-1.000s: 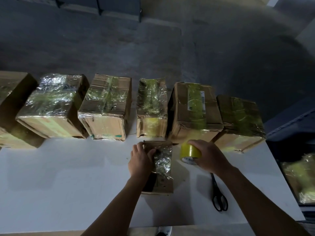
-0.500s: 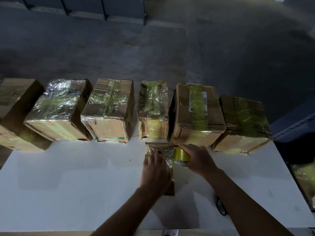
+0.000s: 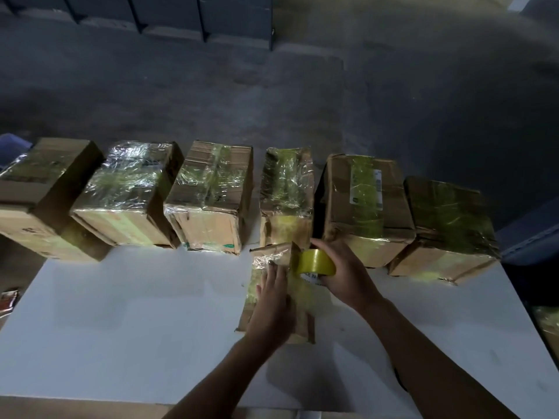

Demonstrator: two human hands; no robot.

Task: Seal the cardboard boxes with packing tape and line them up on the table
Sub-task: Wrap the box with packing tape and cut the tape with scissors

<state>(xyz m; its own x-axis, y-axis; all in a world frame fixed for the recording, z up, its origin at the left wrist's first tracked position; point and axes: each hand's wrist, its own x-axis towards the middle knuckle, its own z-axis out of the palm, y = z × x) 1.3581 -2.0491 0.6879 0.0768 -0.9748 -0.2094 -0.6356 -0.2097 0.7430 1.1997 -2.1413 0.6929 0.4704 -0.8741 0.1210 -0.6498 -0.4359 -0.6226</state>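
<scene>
White tabletop (image 3: 121, 313) holds 6 lined-up brown cardboard boxes (image 3: 211, 201); nearer, our left hand (image 3: 272, 309) presses flat on a small cardboard box (image 3: 273, 252), our right hand (image 3: 344, 276) grips the yellow tape roll (image 3: 316, 261). We should pull taut.

Warehouse-like packing area: concrete floor (image 3: 211, 86), dark metal cabinets (image 3: 236, 16), taped cardboard boxes (image 3: 211, 189) along a white table (image 3: 121, 313).
</scene>
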